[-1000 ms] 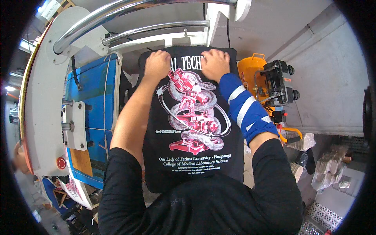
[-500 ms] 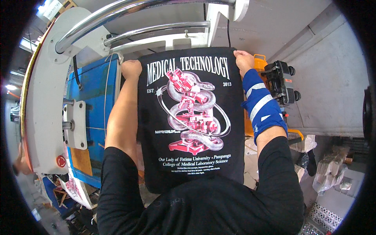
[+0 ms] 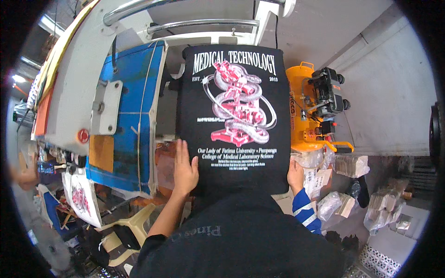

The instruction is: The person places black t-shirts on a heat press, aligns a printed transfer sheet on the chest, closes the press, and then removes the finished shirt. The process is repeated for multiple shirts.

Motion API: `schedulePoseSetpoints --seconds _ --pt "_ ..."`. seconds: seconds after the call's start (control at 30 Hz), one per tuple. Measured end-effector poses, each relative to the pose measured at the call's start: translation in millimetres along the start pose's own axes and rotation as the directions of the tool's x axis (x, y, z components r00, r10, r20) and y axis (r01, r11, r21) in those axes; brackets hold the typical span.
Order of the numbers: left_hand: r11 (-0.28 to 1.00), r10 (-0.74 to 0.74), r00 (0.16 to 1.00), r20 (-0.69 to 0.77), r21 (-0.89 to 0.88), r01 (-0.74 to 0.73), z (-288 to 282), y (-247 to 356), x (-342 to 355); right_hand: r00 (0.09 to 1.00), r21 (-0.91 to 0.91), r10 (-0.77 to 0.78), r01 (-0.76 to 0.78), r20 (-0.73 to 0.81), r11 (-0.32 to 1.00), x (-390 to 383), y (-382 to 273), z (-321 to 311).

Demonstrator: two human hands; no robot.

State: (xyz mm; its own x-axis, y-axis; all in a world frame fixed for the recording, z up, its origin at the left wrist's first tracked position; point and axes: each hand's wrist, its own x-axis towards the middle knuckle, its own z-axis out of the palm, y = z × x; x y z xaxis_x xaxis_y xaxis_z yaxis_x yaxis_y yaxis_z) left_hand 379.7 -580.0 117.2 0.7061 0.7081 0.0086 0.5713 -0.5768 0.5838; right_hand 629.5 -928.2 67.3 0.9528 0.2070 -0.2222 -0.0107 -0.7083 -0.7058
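Note:
A black T-shirt (image 3: pixel 234 178) lies spread flat in front of me, stretched over a board with rounded corners. Its print (image 3: pixel 241 104) shows a pink microscope wound by a pale snake, with white lettering above and below. My left hand (image 3: pixel 186 171) is open, fingers straight, resting along the lower left edge of the shirt. At the lower right edge my right hand (image 3: pixel 295 176) touches the side of the shirt; its fingers are mostly hidden, so its grip cannot be told. A blue and white sleeve (image 3: pixel 306 208) covers that forearm.
On the left stands a white press machine (image 3: pixel 69 92) with a red button (image 3: pixel 82 135) and a blue board (image 3: pixel 132 116) beside it. Chrome bars (image 3: pixel 204 27) cross behind the shirt. To the right are an orange air compressor (image 3: pixel 301 125) and plastic-wrapped bundles (image 3: pixel 387 206). A beige chair (image 3: pixel 125 231) stands lower left.
Both hands have left the shirt's far corners and come down its sides toward me. My left hand has opened. The view has shifted, showing more of the compressor and the chair.

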Motion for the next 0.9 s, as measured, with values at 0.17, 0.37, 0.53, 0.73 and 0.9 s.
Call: schedulePoseSetpoints --seconds 0.17,0.37,0.53,0.73,0.9 --pt "0.689 -0.476 0.861 0.181 -0.531 0.493 6.4 -76.7 -27.5 0.958 0.521 0.265 -0.282 0.109 0.806 -15.0 32.9 -8.0" --pt "0.834 -0.403 0.909 -0.107 -0.452 0.316 18.4 -118.4 -47.1 0.950 0.795 0.145 -0.310 0.275 0.522 -20.8 35.7 -19.5" --pt "0.855 -0.420 0.896 -0.141 -0.394 0.338 20.4 -119.2 -50.2 0.952 0.770 0.204 -0.306 0.230 0.559 -25.9 34.3 -15.7" --pt "0.780 -0.458 0.877 -0.146 -0.539 0.317 23.3 -111.1 -61.7 0.829 -0.260 -0.454 0.383 -0.327 0.886 21.5 -52.2 -10.9" --pt "0.845 -0.392 0.909 -0.140 -0.447 0.295 0.6 -85.9 -84.6 0.473 -0.330 -0.880 0.825 -0.041 0.458 136.7 -216.5 87.0"
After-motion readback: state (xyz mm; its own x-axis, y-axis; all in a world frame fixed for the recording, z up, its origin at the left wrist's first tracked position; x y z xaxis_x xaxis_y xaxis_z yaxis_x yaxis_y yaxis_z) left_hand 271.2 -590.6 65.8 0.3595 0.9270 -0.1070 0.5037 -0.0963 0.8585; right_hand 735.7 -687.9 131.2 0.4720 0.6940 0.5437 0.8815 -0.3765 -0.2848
